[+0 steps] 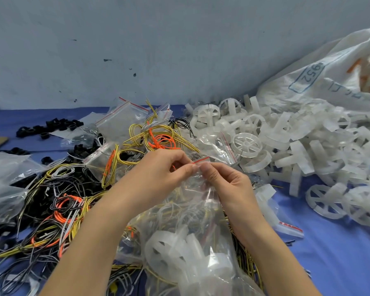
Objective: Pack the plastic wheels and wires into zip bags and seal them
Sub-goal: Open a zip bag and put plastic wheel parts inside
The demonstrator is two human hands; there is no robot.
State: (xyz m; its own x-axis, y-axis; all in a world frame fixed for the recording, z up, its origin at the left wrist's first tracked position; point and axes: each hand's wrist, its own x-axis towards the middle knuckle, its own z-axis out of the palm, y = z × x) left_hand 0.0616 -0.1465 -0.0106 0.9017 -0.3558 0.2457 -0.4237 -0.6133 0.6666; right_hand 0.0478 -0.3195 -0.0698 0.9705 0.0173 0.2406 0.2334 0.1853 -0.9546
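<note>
Left hand (158,169) & right hand (224,178) pinch the clear red-strip plastic zip bag (192,221) at its mouth; imo run 2 thumbs outward along it.

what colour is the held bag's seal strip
Red, the seal strip on the clear zip bag; best in head view.

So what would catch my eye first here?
Dead centre, the left hand and right hand pinch the red-striped top of a clear zip bag holding white wheels. To the right lies a heap of loose plastic wheels; to the left, a tangle of yellow, orange and black wires.
</note>
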